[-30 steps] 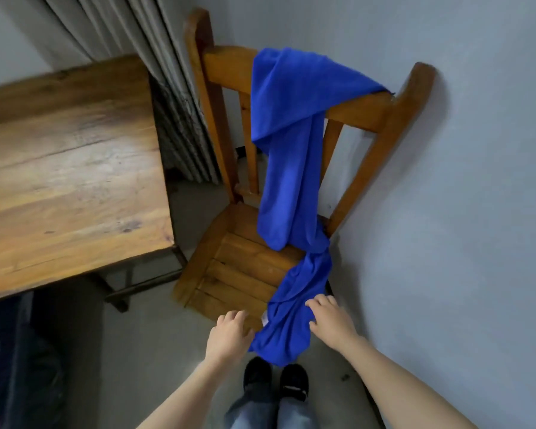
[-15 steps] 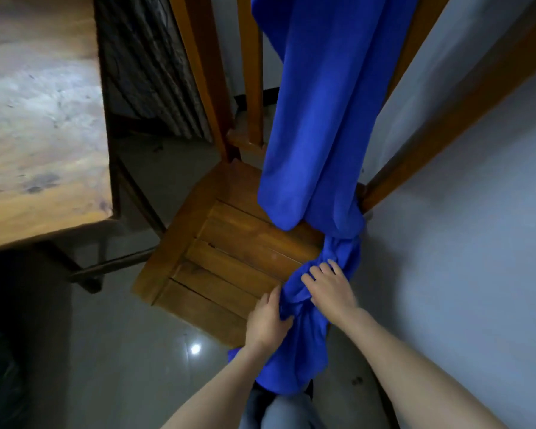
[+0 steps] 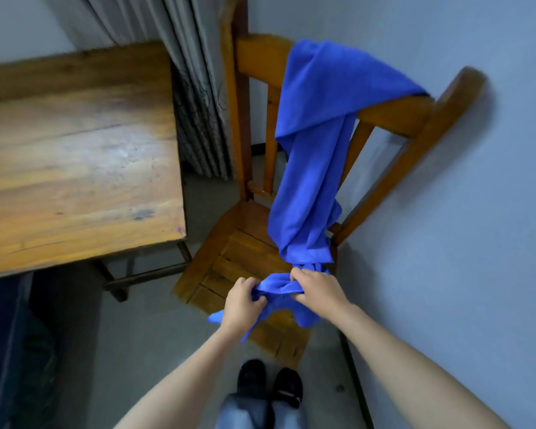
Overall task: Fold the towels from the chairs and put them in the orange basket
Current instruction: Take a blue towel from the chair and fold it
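- Both hands have closed in on the hanging end since a second ago: the left hand (image 3: pixel 240 301) and right hand (image 3: pixel 316 289) now each curl their fingers round a bunch of the blue towel (image 3: pixel 316 144), lifted just over the seat front
- Its upper part is draped over the top rail of the chair (image 3: pixel 229 261) and trails down the backrest
- Task looks barely begun: nothing is folded, and no orange basket is in view
- Cloth bunched over the rail near the right post may snag when pulled
- Chair stands against the wall (image 3: pixel 461 227); a wooden table (image 3: pixel 75 156) sits near its left, a curtain (image 3: pixel 195 88) behind, and dark shoes (image 3: pixel 270 382) below
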A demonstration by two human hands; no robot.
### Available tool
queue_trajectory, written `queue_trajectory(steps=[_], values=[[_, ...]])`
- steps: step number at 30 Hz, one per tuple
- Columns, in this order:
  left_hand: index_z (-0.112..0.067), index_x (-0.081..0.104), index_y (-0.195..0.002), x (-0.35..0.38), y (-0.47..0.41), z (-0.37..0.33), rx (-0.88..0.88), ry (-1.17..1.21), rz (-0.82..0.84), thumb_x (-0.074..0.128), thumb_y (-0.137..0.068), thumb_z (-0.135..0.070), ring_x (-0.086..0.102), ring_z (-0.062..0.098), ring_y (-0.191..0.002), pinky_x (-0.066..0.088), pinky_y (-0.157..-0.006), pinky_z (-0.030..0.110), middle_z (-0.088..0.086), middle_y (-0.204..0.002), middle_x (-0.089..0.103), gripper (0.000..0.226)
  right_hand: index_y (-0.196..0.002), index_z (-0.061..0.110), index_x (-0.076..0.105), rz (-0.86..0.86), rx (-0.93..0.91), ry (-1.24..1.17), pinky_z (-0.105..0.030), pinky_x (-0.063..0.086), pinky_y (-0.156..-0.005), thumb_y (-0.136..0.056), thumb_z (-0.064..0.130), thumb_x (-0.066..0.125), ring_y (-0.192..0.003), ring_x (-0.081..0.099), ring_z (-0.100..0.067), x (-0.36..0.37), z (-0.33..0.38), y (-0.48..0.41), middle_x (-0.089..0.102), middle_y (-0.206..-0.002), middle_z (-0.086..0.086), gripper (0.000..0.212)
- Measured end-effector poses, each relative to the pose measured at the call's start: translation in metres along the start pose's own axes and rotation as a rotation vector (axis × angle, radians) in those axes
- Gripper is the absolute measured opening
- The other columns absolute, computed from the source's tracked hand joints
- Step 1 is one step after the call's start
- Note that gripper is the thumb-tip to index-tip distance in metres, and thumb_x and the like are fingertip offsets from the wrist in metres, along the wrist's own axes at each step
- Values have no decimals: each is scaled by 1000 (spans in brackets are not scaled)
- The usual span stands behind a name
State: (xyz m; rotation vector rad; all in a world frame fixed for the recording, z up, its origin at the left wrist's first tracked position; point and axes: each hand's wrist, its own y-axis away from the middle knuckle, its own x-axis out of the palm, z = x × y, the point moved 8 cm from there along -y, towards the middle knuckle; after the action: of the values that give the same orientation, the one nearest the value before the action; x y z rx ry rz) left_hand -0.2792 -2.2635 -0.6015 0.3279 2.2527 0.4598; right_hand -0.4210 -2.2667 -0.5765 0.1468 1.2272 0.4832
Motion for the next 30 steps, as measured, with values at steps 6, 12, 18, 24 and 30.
queue_trajectory(steps=[6,12,18,24,30], values=[[-10,61,-103,-98,36,-68,203,-95,-67,62,-81,-9,49,18,-85,39,-76,28,-2,-89,43,23,-84,21,39,8,0,-14,-30,29,-60,-87,45,56,-77,51,-21,-109,35,28,53,-80,3,30],[-15,55,-120,-170,70,-112,428,-385,-61,57,-87,-19,52,22,-102,40,-77,26,3,-107,48,33,-73,26,43,-68,-21,34,-21,26,-49,-91,35,53,-66,47,-13,-198,64,51,46,-67,9,23],[-14,57,-122,-232,83,-149,500,-354,-158,57,-84,-10,54,25,-100,43,-80,31,7,-108,53,38,-69,22,48,-237,-66,-30,-23,34,-56,-89,28,58,-67,51,-13,-282,99,72,55,-71,3,23],[-15,61,-93,-273,84,-146,475,-218,-237,61,-81,-3,55,22,-88,50,-77,35,1,-92,54,18,-66,8,58,-450,-128,-300,-13,35,-54,-83,17,67,-56,45,-5,-357,119,97,52,-58,4,21],[-16,57,-79,-299,79,-123,367,-179,-311,60,-79,-4,57,25,-80,48,-71,37,1,-79,56,12,-61,15,56,-652,-130,-706,-15,36,-54,-85,10,65,-54,44,-1,-397,112,104,50,-60,0,26]])
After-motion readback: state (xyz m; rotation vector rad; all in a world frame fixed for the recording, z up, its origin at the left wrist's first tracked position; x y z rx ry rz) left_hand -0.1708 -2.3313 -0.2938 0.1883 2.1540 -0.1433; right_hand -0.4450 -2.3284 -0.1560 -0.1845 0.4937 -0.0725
